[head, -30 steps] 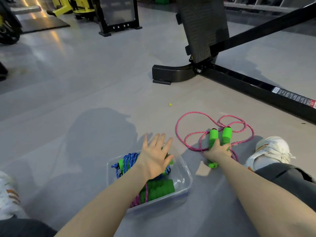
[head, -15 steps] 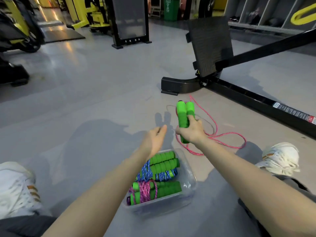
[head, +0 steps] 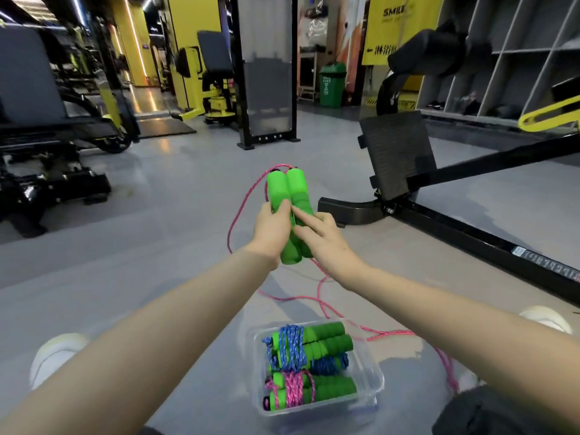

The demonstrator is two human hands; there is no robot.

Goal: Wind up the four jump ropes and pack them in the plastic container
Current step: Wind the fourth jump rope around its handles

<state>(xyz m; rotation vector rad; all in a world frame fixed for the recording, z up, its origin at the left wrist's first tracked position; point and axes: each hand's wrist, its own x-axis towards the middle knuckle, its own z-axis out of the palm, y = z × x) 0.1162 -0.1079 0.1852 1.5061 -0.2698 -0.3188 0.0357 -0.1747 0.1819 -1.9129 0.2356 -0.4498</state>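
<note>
Two green foam handles of a pink jump rope are held upright, side by side, in mid-air. My left hand grips them from the left. My right hand closes on them from the right, index finger stretched along the foam. The loose pink rope runs from the handle tops down to the floor and trails off right. Below stands the clear plastic container. It holds a blue rope wound around green handles and a pink rope wound around green handles.
A black machine frame with a tilted footplate crosses the floor at right. My white shoes flank the container. Gym machines stand at left and a green bin at the back.
My right hand picked the handles off the floor and raised them. My left hand left the container and took hold of them. My view tilted upward.
</note>
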